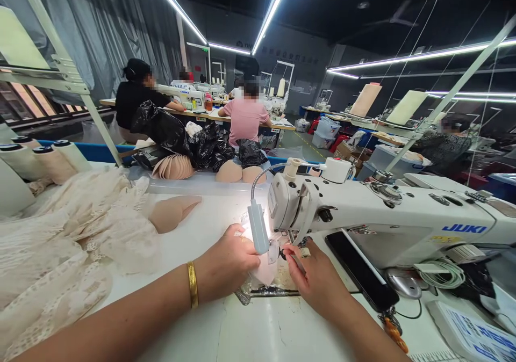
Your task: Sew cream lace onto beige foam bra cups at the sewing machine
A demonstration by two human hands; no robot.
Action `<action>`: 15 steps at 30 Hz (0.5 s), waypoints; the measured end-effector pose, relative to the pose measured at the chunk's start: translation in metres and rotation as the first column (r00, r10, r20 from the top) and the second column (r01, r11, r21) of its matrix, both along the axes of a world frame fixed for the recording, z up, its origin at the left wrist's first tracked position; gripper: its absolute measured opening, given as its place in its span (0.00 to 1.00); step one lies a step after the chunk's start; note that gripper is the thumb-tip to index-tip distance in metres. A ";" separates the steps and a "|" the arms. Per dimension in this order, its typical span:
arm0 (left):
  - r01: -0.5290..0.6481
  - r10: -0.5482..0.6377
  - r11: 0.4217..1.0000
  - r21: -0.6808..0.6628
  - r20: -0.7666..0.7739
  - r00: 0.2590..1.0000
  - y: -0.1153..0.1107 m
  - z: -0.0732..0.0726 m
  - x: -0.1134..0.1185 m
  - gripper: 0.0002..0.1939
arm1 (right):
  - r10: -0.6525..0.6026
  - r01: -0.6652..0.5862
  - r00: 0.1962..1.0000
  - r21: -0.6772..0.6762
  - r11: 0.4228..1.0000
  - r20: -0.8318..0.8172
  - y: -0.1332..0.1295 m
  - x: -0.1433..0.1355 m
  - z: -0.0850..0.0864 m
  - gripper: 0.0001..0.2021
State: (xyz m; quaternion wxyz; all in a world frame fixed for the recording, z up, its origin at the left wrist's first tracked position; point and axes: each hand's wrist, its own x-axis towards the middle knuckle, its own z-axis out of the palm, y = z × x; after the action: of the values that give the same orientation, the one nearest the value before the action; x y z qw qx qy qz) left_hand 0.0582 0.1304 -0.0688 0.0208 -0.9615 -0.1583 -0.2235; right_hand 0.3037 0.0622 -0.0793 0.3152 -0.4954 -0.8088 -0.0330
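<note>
My left hand (228,260), with a gold bangle at the wrist, grips a pale pink-white piece of fabric (266,273) on the bed of a white JUKI sewing machine (355,203). Its thumb and fingers are closed on the fabric's left side. Beside the needle area, my right hand (314,273) has its thumb and index finger drawn together at a small dark thing that I cannot make out. A grey gooseneck lamp (258,227) lights the spot and hides part of the fabric. The needle itself cannot be seen clearly.
Cream lace fabric (116,233) is heaped at left, beside a beige bra cup (167,214). More cups (173,167) and black plastic bags (209,144) lie behind. A phone (358,268) and a mouse (403,284) are at right. Co-workers (248,117) sit beyond.
</note>
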 end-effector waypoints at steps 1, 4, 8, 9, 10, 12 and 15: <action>-0.003 0.003 1.000 0.002 -0.001 1.000 0.001 0.000 0.000 0.11 | -0.010 0.009 0.999 -0.004 1.000 -0.032 0.000 0.000 0.001 0.10; -0.009 0.009 1.000 0.007 -0.014 1.000 0.002 -0.002 0.002 0.11 | -0.041 0.033 0.994 -0.080 0.996 -0.097 0.001 -0.001 0.000 0.09; -0.010 0.010 1.000 0.004 -0.043 0.999 0.002 -0.005 0.002 0.12 | -0.083 0.062 0.988 -0.162 0.985 -0.126 0.000 -0.002 -0.001 0.09; -0.011 0.011 1.000 -0.002 -0.056 0.998 0.002 -0.005 0.001 0.12 | -0.085 0.062 0.988 -0.173 0.983 -0.131 0.000 -0.002 -0.002 0.09; -0.013 0.012 1.000 -0.005 -0.067 0.998 0.001 -0.005 0.001 0.13 | -0.085 0.060 0.988 -0.182 0.981 -0.132 0.000 -0.002 -0.002 0.10; -0.017 0.016 1.000 -0.010 -0.078 0.997 0.000 -0.006 0.000 0.13 | -0.078 0.052 0.989 -0.196 0.979 -0.125 -0.001 -0.001 -0.002 0.11; -0.017 0.016 1.000 -0.011 -0.068 0.998 -0.001 -0.006 0.001 0.12 | -0.070 0.044 0.990 -0.210 0.977 -0.118 -0.001 -0.001 -0.001 0.12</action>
State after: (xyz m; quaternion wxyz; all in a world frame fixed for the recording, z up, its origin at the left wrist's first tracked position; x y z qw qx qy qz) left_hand 0.0587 0.1293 -0.0747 0.0223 -0.9674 -0.1666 -0.1896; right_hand 0.3025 0.0607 -0.0804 0.3109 -0.5498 -0.7718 0.0734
